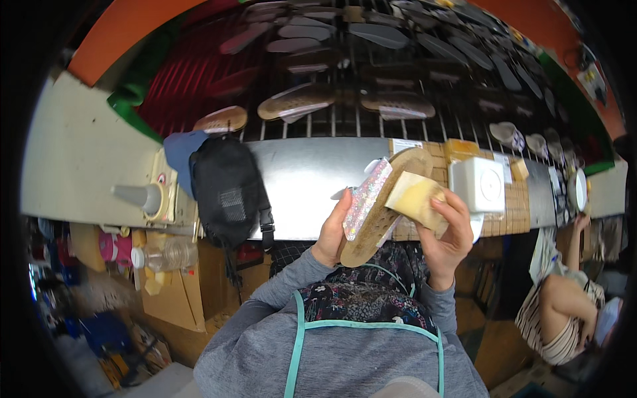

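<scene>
A sandal [371, 233] with a brown footbed and a glittery pink strap is held tilted in front of me. My left hand [334, 232] is closed around its strap side. In my right hand [449, 232] is a yellow sponge [417, 198], pinched between thumb and fingers. The sponge lies against the upper part of the sandal, where its contact face is hidden. A metal work surface [302, 172] spreads behind the sandal.
A black bag [227, 189] rests left of the sandal. At right, a white container [479, 185] stands on a brown mat [514, 211]. Beyond are rows of soles and sandals [296, 101] on a barred rack. Someone in striped clothing [541, 325] sits at far right.
</scene>
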Demonstrator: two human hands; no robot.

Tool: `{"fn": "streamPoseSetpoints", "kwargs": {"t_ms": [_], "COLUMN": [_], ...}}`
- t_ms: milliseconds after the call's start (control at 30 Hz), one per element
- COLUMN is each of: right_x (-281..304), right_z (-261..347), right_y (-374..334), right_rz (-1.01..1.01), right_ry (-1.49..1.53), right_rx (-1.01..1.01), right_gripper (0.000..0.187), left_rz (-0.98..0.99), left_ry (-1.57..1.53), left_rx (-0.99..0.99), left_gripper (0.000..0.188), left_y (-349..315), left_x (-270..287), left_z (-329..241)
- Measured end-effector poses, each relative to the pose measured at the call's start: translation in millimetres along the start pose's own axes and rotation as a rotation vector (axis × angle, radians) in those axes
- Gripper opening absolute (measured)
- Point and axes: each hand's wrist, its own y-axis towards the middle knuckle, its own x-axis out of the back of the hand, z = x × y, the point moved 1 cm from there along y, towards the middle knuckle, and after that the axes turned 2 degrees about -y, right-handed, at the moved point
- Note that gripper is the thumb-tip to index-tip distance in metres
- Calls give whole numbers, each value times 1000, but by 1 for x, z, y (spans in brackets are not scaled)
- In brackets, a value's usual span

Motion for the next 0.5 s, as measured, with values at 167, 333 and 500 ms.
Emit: {"fn": "streamPoseSetpoints", "kwargs": {"t_ms": [167, 333, 500], "right_x": [5, 3, 5], "right_z": [-1, -13, -19], "right_y": [5, 8, 12], "right_rz": [144, -64, 19], "right_ry": [122, 80, 91], "right_rx": [-15, -12, 52], "right_gripper": [42, 45, 49], "left_rz": [-49, -75, -52], "left_ry": [124, 207, 173], "left_rx": [46, 40, 41], "left_gripper": [66, 65, 60], "left_y": [14, 21, 22], "left_x": [0, -2, -5], "left_z": [2, 7, 9]}}
